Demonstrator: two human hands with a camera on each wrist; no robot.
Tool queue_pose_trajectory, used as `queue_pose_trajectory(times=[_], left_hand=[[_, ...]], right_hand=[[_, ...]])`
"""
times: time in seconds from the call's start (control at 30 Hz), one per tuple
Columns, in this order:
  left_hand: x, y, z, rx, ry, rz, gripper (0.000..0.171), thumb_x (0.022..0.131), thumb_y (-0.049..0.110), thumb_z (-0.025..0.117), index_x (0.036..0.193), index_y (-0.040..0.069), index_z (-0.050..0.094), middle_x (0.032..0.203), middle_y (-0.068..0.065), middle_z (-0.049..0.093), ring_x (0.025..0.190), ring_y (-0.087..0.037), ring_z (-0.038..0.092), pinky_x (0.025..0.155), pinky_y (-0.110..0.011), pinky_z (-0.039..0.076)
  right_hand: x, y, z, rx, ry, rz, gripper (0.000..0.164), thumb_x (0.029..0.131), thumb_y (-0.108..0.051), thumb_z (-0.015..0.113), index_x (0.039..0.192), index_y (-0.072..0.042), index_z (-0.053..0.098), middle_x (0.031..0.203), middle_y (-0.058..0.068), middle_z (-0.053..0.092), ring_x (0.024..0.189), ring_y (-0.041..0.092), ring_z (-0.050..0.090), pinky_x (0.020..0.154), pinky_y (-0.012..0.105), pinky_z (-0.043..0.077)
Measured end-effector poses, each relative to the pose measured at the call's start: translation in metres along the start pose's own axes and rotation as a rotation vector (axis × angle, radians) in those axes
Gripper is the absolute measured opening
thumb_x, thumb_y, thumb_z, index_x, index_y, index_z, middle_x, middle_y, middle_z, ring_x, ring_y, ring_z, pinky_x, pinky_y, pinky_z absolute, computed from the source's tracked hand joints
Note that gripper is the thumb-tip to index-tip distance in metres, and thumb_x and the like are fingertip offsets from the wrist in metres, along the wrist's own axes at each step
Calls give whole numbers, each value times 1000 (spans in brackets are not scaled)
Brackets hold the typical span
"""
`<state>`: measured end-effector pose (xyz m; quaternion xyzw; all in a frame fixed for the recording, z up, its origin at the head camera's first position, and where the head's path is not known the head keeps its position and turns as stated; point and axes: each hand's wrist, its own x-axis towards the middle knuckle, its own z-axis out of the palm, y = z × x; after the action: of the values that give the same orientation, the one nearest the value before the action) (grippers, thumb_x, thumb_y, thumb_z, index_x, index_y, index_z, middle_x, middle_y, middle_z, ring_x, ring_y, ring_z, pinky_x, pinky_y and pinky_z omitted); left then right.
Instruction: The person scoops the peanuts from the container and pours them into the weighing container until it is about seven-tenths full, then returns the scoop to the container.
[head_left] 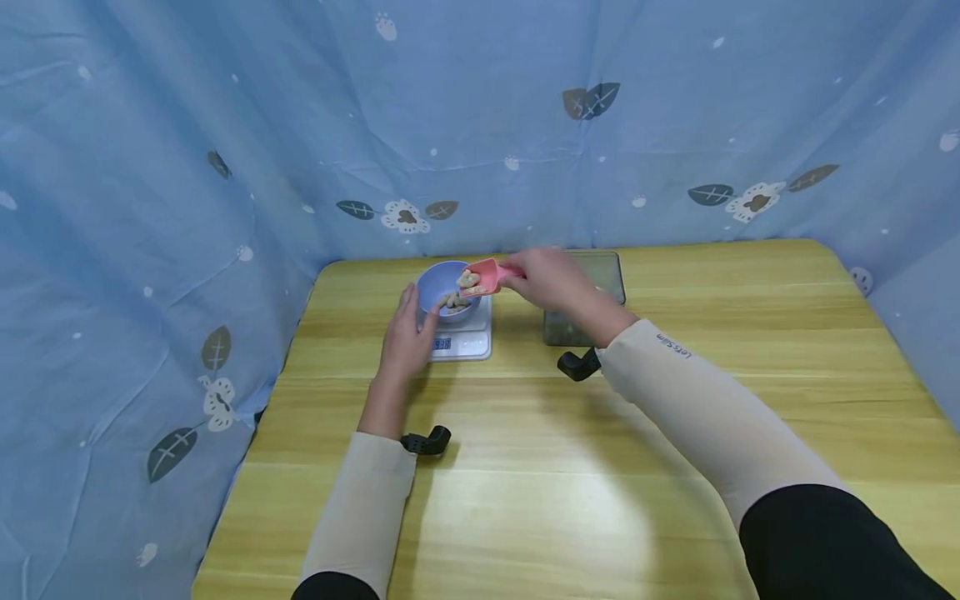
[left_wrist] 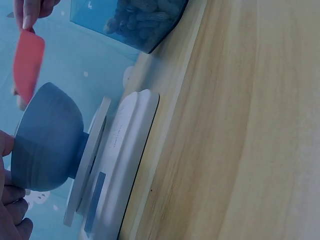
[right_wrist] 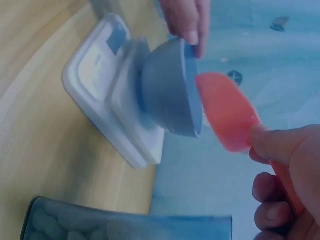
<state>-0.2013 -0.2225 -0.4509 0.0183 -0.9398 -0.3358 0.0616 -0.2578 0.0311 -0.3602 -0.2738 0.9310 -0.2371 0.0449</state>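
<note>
A blue bowl (head_left: 432, 289) with some unshelled peanuts (head_left: 454, 302) inside stands on a white kitchen scale (head_left: 471, 344). My left hand (head_left: 406, 337) holds the bowl at its near left side, thumb at the rim and fingers against the outside. In my right hand (head_left: 551, 279) is the handle of a pink scoop (head_left: 487, 272), gripped between thumb and curled fingers. The scoop (right_wrist: 227, 110) hangs tilted over the bowl's right rim, with several peanuts (head_left: 468, 280) at its front edge. Digits show on the scale's display (head_left: 442, 343), too small to read surely.
Right of the scale is a clear dark-tinted container (head_left: 564, 331), partly under my right forearm. Peanuts (left_wrist: 150, 17) lie in it, seen in the left wrist view. The wooden table (head_left: 510, 500) ends at a blue patterned curtain (head_left: 480, 125).
</note>
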Motion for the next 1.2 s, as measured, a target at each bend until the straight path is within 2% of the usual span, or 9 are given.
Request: queue_pose_trajectory(times=[0.1,0.17,0.27,0.37,0.53,0.63,0.83,0.97,1.2], left_hand=[[0,1,0,1,2,-12,67,103,40,42,157,5,21,165,-9,16,151,-30,19,123,-47,20],[0,0,0,2,3,-15,67,103,40,42,157,6,21,165,-9,16,151,-30,20,123,-47,20],[-1,0,0,0,6,-12,67,103,41,42,157,6,21,165,-9,17,150,-31,20,123,-47,21],[-1,0,0,-7,12,-10,68,103,42,42,157,7,21,165,-8,17,150,-30,20,123,-47,20],[-1,0,0,-17,17,-12,68,103,41,43,157,7,21,165,-8,16,151,-30,20,123,-48,19],[-1,-1,0,-19,14,-10,68,103,43,42,157,7,21,165,-7,16,151,-30,19,123,-47,19],[-1,3,-1,-5,4,1,70,103,45,40,158,9,16,166,-5,10,152,-27,14,124,-47,17],[3,13,-2,10,20,43,69,103,42,42,158,8,17,166,-4,9,153,-25,12,123,-47,17],[8,47,1,9,-28,151,67,104,42,41,159,11,16,166,-3,9,153,-22,10,124,-46,17]], right_hand=[[3,-7,4,-118,8,-25,32,98,-32,61,124,-16,70,109,5,73,94,24,65,86,41,53],[4,-11,6,-190,10,-34,31,98,-32,62,124,-18,70,111,4,72,98,23,65,85,42,55],[3,-14,9,-272,53,-81,24,99,-29,61,117,-20,73,96,5,69,83,22,62,68,38,53],[1,-14,12,-356,149,-167,20,100,-23,59,113,-21,74,81,4,62,66,21,53,53,33,45],[-3,-12,15,-427,288,-267,23,98,-12,60,112,-21,74,76,5,60,59,20,49,47,32,42],[-4,-9,13,-364,289,-241,21,97,-15,62,114,-17,74,81,6,64,65,23,56,53,36,49],[-14,3,-11,-94,111,-22,34,98,-28,62,129,-15,66,113,9,69,101,27,63,84,43,53],[-28,18,-30,-9,65,81,39,99,-34,59,135,-19,62,129,7,65,98,25,61,78,41,51],[-56,46,-57,55,82,139,41,100,-35,58,137,-18,60,125,8,65,80,25,52,68,37,41]])
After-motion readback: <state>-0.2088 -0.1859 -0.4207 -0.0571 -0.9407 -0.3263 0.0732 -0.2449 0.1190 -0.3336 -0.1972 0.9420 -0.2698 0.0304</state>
